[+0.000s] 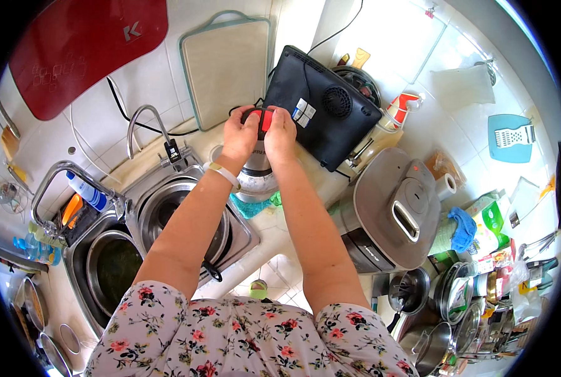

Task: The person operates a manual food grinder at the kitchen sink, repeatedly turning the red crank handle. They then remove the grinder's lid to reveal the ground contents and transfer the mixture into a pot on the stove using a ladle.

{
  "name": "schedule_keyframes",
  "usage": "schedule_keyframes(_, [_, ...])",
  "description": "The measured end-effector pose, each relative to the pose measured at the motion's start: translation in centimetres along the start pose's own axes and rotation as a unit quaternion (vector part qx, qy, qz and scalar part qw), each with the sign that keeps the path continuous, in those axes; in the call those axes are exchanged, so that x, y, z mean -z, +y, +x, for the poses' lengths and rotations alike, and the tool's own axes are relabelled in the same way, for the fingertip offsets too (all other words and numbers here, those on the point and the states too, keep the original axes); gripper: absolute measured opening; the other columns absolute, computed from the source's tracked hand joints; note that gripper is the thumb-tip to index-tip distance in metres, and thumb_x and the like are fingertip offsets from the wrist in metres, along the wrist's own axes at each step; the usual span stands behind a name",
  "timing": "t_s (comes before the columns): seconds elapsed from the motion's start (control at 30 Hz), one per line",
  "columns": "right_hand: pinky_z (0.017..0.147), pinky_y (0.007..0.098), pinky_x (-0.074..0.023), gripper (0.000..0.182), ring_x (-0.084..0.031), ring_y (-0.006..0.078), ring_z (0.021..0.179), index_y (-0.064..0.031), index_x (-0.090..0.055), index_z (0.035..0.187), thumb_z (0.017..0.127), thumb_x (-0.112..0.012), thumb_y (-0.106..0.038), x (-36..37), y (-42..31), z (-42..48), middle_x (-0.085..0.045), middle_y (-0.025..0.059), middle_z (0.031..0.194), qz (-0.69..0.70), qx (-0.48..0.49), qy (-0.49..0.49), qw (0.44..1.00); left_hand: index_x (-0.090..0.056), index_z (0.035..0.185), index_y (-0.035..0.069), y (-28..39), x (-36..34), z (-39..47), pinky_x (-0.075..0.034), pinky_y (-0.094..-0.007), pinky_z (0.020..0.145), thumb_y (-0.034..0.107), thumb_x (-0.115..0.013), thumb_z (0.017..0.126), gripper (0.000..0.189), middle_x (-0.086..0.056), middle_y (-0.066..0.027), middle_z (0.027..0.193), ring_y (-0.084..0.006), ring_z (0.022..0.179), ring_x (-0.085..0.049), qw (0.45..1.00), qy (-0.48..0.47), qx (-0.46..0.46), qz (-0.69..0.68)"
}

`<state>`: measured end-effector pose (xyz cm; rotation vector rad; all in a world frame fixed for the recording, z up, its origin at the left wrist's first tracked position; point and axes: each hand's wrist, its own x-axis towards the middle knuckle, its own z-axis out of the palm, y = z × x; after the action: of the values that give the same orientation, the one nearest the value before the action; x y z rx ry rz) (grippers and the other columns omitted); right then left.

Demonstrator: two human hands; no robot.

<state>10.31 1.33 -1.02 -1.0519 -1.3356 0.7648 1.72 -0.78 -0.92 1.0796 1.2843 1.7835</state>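
Both of my hands are wrapped around the top of an electric food chopper that stands upright on the counter. My left hand grips its black and red head from the left, the thumb lying on a red part. From the other side my right hand clasps the same head, with its thumb on red too. Below the silver-coloured motor unit sits a shiny bowl, partly covered by my forearms; its contents cannot be made out. A teal cloth lies at the foot of the bowl.
Left is a double sink with a metal basin holding dark liquid and a pot. A black appliance leans behind the chopper, beside a cutting board. A large lidded grey appliance stands right, with pots beyond it.
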Motion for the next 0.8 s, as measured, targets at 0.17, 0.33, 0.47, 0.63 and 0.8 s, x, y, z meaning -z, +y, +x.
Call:
schedule_keyframes(0.17, [0.078, 0.0388, -0.0452, 0.039, -0.06, 0.034, 0.088, -0.0011, -0.06, 0.096, 0.094, -0.036, -0.033, -0.3, 0.8, 0.3, -0.063, 0.0195, 0.091, 0.022, 0.004, 0.004, 1.0, -0.055, 0.112, -0.003, -0.5, 0.1, 0.4, -0.047, -0.0249, 0.074, 0.014, -0.054, 0.085, 0.031, -0.062, -0.0092, 0.096, -0.0131, 0.082, -0.057, 1.0, 0.002, 0.004, 0.015])
schedule_keyframes(0.33, [0.078, 0.0398, -0.045, 0.041, -0.059, 0.0347, 0.088, -0.0011, -0.059, 0.095, 0.094, -0.035, -0.035, -0.2, 1.3, 0.4, -0.063, 0.0193, 0.091, 0.017, 0.007, 0.01, 1.0, -0.055, 0.111, -0.003, 0.5, -0.4, -0.4, -0.047, -0.0249, 0.074, 0.013, -0.054, 0.085, 0.031, -0.062, -0.0099, 0.096, -0.0135, 0.082, -0.057, 1.0, 0.003, 0.018, -0.003])
schedule_keyframes(0.47, [0.078, 0.0405, -0.0449, 0.042, -0.059, 0.035, 0.088, -0.0011, -0.059, 0.095, 0.094, -0.034, -0.035, -0.3, 1.1, 0.4, -0.063, 0.0193, 0.09, 0.014, 0.007, 0.008, 1.0, -0.055, 0.111, -0.003, 0.2, -0.2, -0.1, -0.047, -0.0252, 0.074, 0.013, -0.054, 0.085, 0.03, -0.062, -0.01, 0.095, -0.0136, 0.082, -0.057, 1.0, 0.004, 0.006, 0.006])
schedule_keyframes(0.63, [0.078, 0.0401, -0.0448, 0.043, -0.059, 0.0349, 0.088, -0.0008, -0.059, 0.095, 0.095, -0.034, -0.035, -0.2, 1.0, 0.3, -0.063, 0.0195, 0.09, 0.025, 0.017, 0.008, 1.0, -0.055, 0.11, -0.003, -0.4, -0.2, 0.2, -0.047, -0.0254, 0.074, 0.012, -0.053, 0.085, 0.029, -0.062, -0.0097, 0.095, -0.0132, 0.081, -0.057, 1.0, 0.003, 0.007, -0.007])
schedule_keyframes(0.8, [0.077, 0.0394, -0.0451, 0.044, -0.06, 0.0341, 0.087, -0.0002, -0.059, 0.094, 0.095, -0.033, -0.036, -0.4, 1.6, 0.6, -0.063, 0.0198, 0.089, 0.038, 0.01, 0.008, 0.999, -0.056, 0.109, -0.003, -0.1, -0.2, 0.1, -0.047, -0.0252, 0.074, 0.012, -0.054, 0.085, 0.028, -0.062, -0.0089, 0.094, -0.0128, 0.081, -0.057, 1.0, 0.0, 0.008, 0.007])
